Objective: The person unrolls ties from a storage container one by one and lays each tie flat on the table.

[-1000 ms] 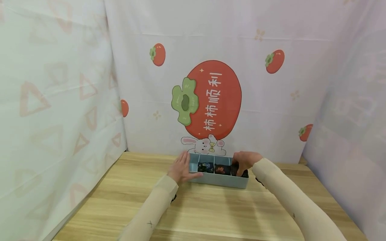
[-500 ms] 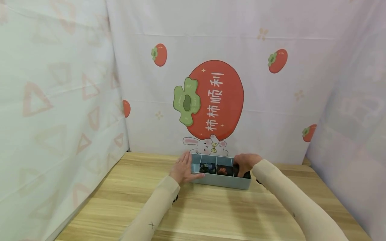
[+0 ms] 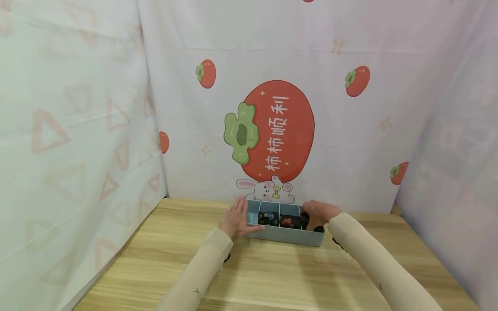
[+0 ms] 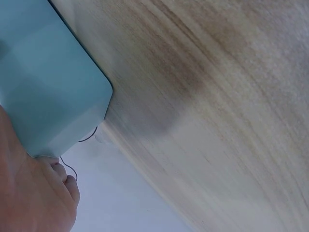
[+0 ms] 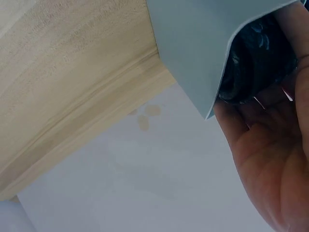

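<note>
A light-blue divided box [image 3: 285, 235] lies on the table, its compartments in a row. My left hand [image 3: 235, 219] rests on its left end, fingers fairly straight and the thumb along the front rim. At the right end my right hand [image 3: 320, 213] reaches into the last compartment and grips a rolled dark cloth [image 5: 258, 60], partly hidden by the fingers. Two more rolled cloths fill the middle compartments: a dark one with a blue-green pattern [image 3: 268, 218] and a black one with an orange-red print [image 3: 290, 221]. The leftmost compartment [image 3: 253, 212] shows its bare blue floor.
Under the box is a wood-grain table [image 3: 272, 276]. A white printed curtain [image 3: 186, 168] hangs right behind the box, and a pale sheet [image 3: 85, 181] bounds the left side. Another pale sheet [image 3: 447, 181] stands at the right.
The head view has shifted slightly. Both hands keep nearly the same places on the box, and the right hand stays in the last compartment with the rolled dark cloth.
</note>
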`<action>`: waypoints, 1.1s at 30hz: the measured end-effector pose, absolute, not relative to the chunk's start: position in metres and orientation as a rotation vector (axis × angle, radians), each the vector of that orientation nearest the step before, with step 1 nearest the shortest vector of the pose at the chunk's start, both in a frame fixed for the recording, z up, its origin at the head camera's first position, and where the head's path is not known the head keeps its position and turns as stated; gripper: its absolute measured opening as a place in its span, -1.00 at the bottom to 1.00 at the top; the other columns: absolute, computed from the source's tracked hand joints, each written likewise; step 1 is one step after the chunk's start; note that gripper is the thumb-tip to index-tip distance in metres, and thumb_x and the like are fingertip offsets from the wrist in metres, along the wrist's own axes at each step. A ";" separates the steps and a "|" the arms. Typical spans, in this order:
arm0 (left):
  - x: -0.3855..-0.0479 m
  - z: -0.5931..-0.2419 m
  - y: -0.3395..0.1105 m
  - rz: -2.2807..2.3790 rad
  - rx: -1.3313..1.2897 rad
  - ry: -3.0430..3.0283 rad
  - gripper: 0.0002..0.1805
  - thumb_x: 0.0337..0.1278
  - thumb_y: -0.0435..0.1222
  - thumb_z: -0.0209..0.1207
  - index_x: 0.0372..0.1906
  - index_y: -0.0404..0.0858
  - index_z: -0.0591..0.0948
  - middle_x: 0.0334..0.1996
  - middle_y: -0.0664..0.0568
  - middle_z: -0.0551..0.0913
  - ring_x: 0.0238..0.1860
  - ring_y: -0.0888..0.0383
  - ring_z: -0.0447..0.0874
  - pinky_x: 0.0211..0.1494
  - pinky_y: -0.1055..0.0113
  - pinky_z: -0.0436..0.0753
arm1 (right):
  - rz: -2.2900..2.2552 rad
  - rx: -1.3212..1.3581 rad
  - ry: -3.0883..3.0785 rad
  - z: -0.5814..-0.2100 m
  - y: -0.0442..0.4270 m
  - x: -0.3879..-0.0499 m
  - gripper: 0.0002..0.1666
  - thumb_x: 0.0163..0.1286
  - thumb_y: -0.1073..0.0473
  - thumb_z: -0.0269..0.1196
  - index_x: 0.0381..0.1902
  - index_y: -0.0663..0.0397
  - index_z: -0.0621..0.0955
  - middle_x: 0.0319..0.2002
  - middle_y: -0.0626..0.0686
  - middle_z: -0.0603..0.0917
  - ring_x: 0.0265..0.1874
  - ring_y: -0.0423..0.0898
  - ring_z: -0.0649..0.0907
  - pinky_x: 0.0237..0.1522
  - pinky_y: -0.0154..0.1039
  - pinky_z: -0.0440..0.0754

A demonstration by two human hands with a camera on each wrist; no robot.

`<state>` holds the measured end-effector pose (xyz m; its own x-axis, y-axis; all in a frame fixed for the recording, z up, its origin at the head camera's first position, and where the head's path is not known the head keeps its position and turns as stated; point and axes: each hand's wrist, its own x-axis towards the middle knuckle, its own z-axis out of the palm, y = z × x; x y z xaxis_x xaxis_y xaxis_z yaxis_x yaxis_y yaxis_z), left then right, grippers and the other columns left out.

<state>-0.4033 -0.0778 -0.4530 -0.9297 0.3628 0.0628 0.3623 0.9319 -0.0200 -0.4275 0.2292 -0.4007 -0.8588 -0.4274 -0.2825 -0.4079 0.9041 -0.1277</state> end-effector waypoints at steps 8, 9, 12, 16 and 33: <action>-0.401 -0.451 -0.079 0.003 -0.541 -3.016 0.30 0.22 0.58 -0.08 0.68 -0.36 0.10 0.72 -0.16 0.06 0.74 -0.05 0.00 0.75 0.10 0.15 | -0.029 -0.601 2.782 -0.399 0.225 -0.428 -0.66 0.11 0.13 0.66 -0.28 0.03 0.70 -0.37 -0.07 0.69 -0.37 -0.12 0.61 -0.22 -0.16 0.71; -0.401 -0.451 -0.079 0.014 -0.539 -3.014 0.30 0.22 0.58 -0.08 0.68 -0.36 0.10 0.72 -0.16 0.06 0.74 -0.05 0.01 0.75 0.11 0.15 | -0.005 -0.590 2.780 -0.399 0.224 -0.428 -0.66 0.11 0.12 0.66 -0.29 0.02 0.69 -0.37 -0.07 0.68 -0.38 -0.12 0.60 -0.22 -0.16 0.70; -0.400 -0.450 -0.078 0.034 -0.537 -3.018 0.30 0.21 0.60 -0.11 0.69 -0.34 0.09 0.72 -0.14 0.06 0.74 -0.04 -0.01 0.75 0.12 0.15 | 0.076 -0.560 2.768 -0.397 0.221 -0.426 -0.64 0.10 0.08 0.67 -0.31 -0.01 0.68 -0.38 -0.09 0.68 -0.39 -0.13 0.60 -0.23 -0.16 0.69; -0.400 -0.452 -0.077 0.038 -0.527 -3.031 0.31 0.19 0.62 -0.14 0.70 -0.32 0.08 0.73 -0.12 0.05 0.75 -0.01 -0.02 0.75 0.13 0.15 | 0.155 -0.568 2.765 -0.396 0.219 -0.423 -0.58 0.06 0.05 0.69 -0.29 0.02 0.67 -0.38 -0.07 0.69 -0.39 -0.12 0.61 -0.20 -0.13 0.73; -0.404 -0.454 -0.075 0.076 -0.531 -3.009 0.32 0.17 0.63 -0.13 0.68 -0.34 0.11 0.72 -0.13 0.08 0.74 -0.03 0.02 0.75 0.14 0.16 | -0.022 -0.638 2.804 -0.410 0.232 -0.429 -0.66 0.07 0.15 0.65 -0.42 0.01 0.64 -0.51 -0.09 0.65 -0.53 -0.16 0.56 -0.45 -0.27 0.52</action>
